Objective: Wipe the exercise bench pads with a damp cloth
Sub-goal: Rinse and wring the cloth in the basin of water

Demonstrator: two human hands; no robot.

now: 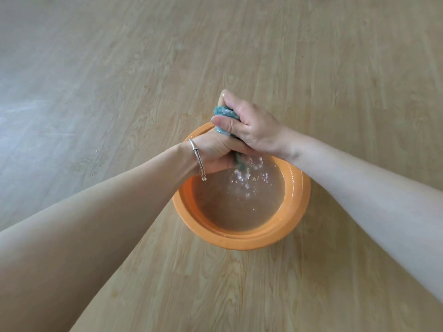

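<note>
At the centre of the frame both hands wring a cloth (224, 112) over a basin. The cloth is a teal, nubby, towel-like fabric, soaked and twisted into a tight rope. A bright bulge of it shows between the right thumb and fingers, and a darker, thinner tail hangs out under the fists towards the water.

The right hand (250, 127) comes in from the right edge with its back facing up. Its fingers are curled tightly round the upper part of the cloth and its thumb is pressed across the front. The left hand (214, 153) comes up from the lower left and sits just below and to the left of the right hand, touching it. It is closed in a fist round the lower part of the cloth, though most of its fingers are hidden beneath the other hand. Both forearms are bare. A thin silver-coloured bangle (198, 156) with a small bead end circles the left wrist.

Directly under the hands, slightly below the frame's centre, stands the round basin (239, 242). It is smooth, glossy orange plastic with a broad rolled rim. It holds murky, brownish water (233, 209), and the surface is broken by glinting splashes and drops (242, 179) just under the cloth's tail.

The basin stands on a floor (323, 58) of pale wood-grain planks, matt and streaky. The floor is washed greyish by light in the upper left of the frame.
</note>
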